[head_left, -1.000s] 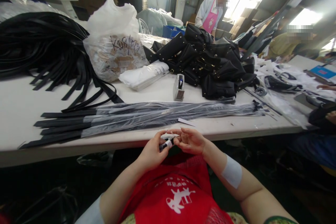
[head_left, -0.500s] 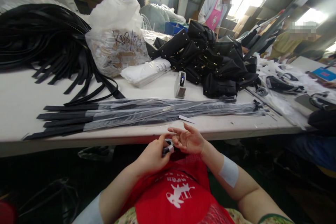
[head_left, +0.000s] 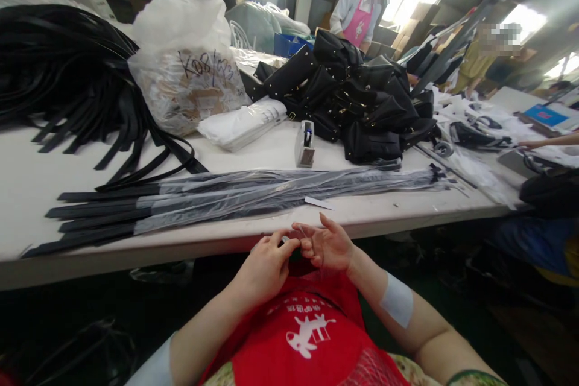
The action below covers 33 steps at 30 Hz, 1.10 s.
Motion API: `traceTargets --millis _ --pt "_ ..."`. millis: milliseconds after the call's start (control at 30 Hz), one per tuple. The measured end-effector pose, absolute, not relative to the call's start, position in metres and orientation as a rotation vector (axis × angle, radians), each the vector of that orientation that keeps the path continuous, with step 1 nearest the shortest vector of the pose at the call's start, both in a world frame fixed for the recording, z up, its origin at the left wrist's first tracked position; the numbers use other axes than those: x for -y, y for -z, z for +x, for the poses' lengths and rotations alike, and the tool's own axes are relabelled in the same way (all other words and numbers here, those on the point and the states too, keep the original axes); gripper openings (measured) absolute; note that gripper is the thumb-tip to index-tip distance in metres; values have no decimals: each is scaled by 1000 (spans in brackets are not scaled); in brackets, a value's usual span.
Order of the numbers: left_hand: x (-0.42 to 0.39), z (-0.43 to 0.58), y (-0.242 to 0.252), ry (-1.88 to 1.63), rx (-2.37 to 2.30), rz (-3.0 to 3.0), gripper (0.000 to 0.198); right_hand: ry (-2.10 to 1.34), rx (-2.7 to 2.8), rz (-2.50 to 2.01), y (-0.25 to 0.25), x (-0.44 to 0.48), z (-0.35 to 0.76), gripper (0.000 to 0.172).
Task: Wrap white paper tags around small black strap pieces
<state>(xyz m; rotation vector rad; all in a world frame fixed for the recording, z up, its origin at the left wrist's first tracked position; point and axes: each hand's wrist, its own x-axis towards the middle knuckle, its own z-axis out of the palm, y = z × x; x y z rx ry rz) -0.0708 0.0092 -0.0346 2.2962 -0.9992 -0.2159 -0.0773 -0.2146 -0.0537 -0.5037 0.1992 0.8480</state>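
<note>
Head camera: on the white table (head_left: pixel 31 175), plastic-wrapped black straps (head_left: pixel 217 205) are running left to right, bare ends pointing left. By the near edge, the right hand (head_left: pixel 330 247) is facing palm-up, fingers half curled, any grip unclear; the left hand (head_left: pixel 265 268) is arching palm-down, fingers grasping a small pale thing (head_left: pixel 284 240), its axis and direction hidden.

The person's apron (head_left: pixel 271 350) is red with a white animal print (head_left: pixel 304 342), the tabletop (head_left: pixel 31 175) white. Strips (head_left: pixel 253 188) in clear plastic (head_left: pixel 181 219) look greyish, their bare ends (head_left: pixel 90 209) black; the bags (head_left: pixel 373 143) are black with gold-coloured fittings (head_left: pixel 292 116).
</note>
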Motion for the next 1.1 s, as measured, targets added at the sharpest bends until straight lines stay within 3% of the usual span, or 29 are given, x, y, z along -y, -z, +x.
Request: traceTargets --millis 700,1100 --pt "-10 -60 33 304 1042 2174 62 -932 -92 -533 69 230 -69 58" --pt "-7 -57 42 271 1016 2173 54 -911 -74 -597 62 224 -71 56"
